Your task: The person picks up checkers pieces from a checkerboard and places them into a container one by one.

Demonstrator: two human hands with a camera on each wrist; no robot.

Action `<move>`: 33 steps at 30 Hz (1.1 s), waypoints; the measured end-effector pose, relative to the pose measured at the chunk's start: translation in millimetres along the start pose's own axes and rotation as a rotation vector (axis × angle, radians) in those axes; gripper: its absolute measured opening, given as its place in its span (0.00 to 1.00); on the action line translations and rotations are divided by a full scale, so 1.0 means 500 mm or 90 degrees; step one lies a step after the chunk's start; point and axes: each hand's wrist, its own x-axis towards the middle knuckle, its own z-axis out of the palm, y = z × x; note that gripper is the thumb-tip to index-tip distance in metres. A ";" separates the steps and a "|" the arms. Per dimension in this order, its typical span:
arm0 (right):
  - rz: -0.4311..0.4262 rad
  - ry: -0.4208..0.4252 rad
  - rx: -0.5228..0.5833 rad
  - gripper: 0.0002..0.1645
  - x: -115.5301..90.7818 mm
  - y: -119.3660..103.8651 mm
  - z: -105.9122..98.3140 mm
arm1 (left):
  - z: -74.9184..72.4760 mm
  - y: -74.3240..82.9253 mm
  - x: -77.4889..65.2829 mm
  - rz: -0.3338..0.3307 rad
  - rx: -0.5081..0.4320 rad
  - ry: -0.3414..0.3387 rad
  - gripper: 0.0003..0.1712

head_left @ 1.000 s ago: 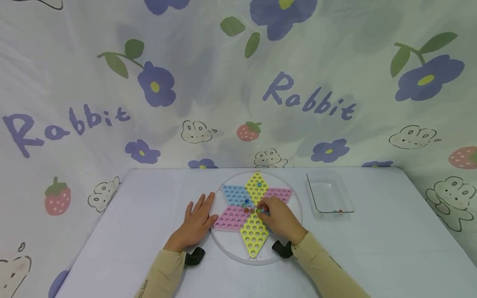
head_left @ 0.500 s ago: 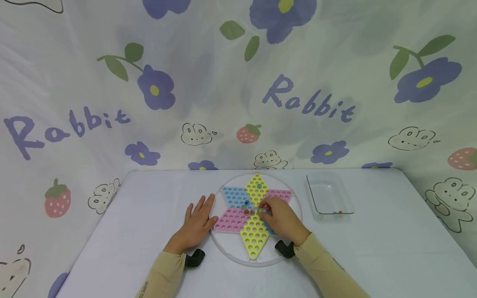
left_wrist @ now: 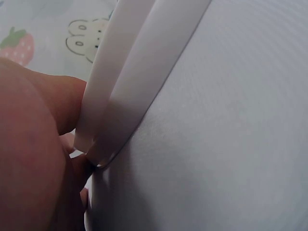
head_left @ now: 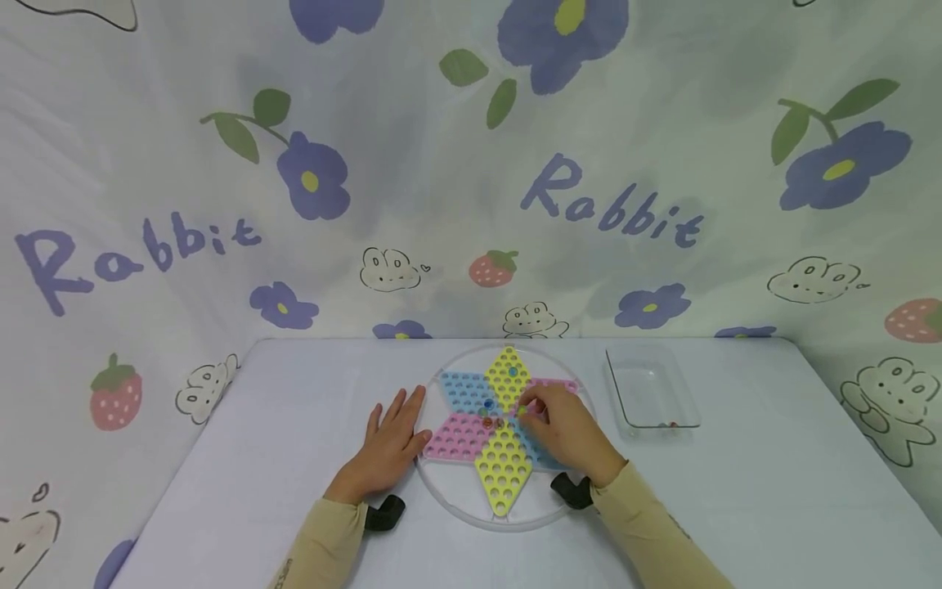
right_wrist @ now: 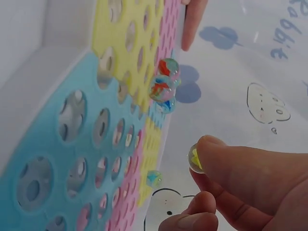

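Note:
A Chinese checkers board (head_left: 503, 474) with a yellow, pink and blue star and a round white rim lies on the table. My right hand (head_left: 570, 429) pinches a clear marble (right_wrist: 195, 159) with a yellow swirl between thumb and finger, held apart from the board. Several marbles, among them a red-swirled marble (right_wrist: 161, 89), sit close together around the star's centre. A lone blue marble (head_left: 513, 371) rests in the far yellow point. With fingers spread, my left hand (head_left: 386, 446) lies at the board's left side and touches the rim (left_wrist: 139, 72).
A clear plastic box (head_left: 651, 393) stands right of the board, with a few marbles (head_left: 668, 424) at its near edge. Behind the white-covered table (head_left: 294, 368) hangs a printed curtain (head_left: 441, 164). Black wrist mounts (head_left: 386, 513) sit at both wrists.
My right hand has drawn a little to the right, away from the star's centre, with the yellow-swirled marble in its pinch. The left hand stays in place.

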 end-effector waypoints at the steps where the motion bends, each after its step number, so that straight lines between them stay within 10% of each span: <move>1: 0.004 0.002 -0.001 0.06 -0.001 0.001 -0.002 | 0.001 0.000 -0.001 0.000 0.001 0.001 0.39; 33: 0.041 0.021 -0.045 0.12 -0.007 0.018 -0.070 | 0.001 0.001 -0.001 -0.003 0.008 -0.002 0.40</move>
